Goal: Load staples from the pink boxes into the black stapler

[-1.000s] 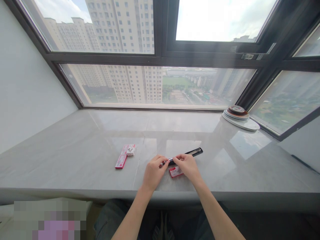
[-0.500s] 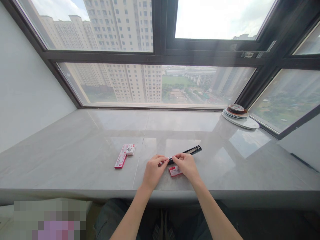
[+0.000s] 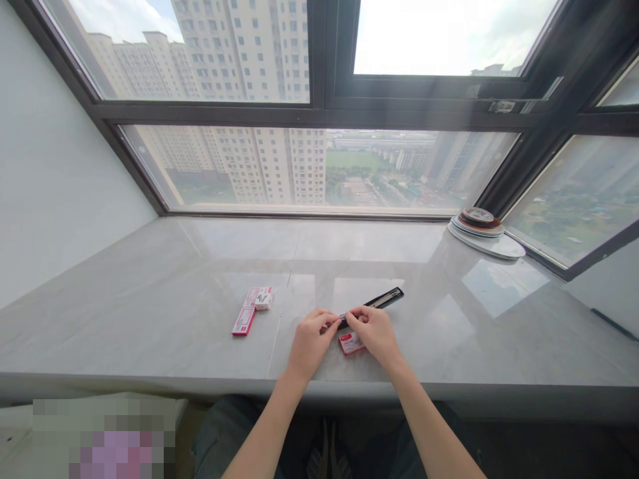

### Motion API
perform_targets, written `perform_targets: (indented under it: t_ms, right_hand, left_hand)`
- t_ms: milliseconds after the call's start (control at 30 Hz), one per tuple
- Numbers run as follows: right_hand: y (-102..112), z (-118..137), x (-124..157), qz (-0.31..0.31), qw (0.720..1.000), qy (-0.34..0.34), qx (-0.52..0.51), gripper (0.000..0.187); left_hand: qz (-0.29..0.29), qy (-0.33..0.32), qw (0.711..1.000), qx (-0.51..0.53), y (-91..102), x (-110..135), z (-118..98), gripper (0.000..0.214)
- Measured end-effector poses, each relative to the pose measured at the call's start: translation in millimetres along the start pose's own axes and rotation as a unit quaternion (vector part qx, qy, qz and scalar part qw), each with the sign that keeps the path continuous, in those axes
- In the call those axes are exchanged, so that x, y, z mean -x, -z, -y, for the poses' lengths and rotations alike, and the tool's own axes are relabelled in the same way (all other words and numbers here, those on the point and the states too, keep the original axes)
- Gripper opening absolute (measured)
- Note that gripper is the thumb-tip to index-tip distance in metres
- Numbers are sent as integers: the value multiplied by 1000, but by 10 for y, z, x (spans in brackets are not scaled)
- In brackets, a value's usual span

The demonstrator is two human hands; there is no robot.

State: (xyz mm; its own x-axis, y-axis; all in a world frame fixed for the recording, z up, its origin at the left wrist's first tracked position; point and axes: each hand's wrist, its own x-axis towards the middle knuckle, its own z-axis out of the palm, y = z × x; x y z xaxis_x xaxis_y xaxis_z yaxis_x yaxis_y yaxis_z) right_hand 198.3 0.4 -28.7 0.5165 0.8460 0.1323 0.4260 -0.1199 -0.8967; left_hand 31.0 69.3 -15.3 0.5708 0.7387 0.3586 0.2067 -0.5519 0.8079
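A: What is located at the left of the worktop (image 3: 124,299)?

B: Flat red-and-white packaging (image 3: 243,322), its length running away from the person. A small white box (image 3: 263,299) meets its far right portion; whether the box rests on top or alongside cannot be told.

A: What is the state of the left hand (image 3: 307,338)?

B: Nearly closed. Thumb and fingertips are pinched on the near left end of the long black object (image 3: 384,299). A small bright part shows at the fingertips but is too small to identify.

A: How is the object positioned?

B: Diagonally. Its near end is between the hands; its far end extends beyond the right hand (image 3: 377,332), towards the window side. A pale strip runs along the far portion. Contact with the worktop below cannot be confirmed.

A: And the right hand?

B: Nearly closed, with thumb and fingers drawn together on the object, just beside the left fingertips. A red-and-white box (image 3: 351,344) lies on the worktop under this hand, partly covered from view.

A: What is at the far right?

B: A stack of plates (image 3: 480,231), widest at the bottom, in the corner near the dark window frame (image 3: 542,143), well apart from the hands.
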Motion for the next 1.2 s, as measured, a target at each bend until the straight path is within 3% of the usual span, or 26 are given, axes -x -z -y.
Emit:
perform_targets:
  t_ms: [200,367,567,767,933,1067,1200]
  right_hand:
    - [-32,19,-22,16,999,-34,-20,33]
    - [-27,101,-33,-13,999,-4,-45,32]
    - [-28,57,-80,14,992,-89,-86,31]
    - [-79,-38,-80,14,991,-108,-82,31]
    - [-47,0,-61,-9,996,-82,-37,30]
    - [-5,144,34,-51,997,4,56,32]
    - [53,233,141,-3,998,44,53,38]
  left_hand:
    - [-5,1,1000,-5,-6,-8,6,20]
    - [-7,6,1000,-14,-13,-10,32,18]
    - [1,9,1000,-16,-23,-19,37,17]
    - [6,5,1000,-29,-19,-24,17,17]
    - [8,0,999,-49,-18,-28,28,16]
    - [0,-7,996,-90,-22,-45,77,14]
    - [4,7,995,-94,-32,-59,126,11]
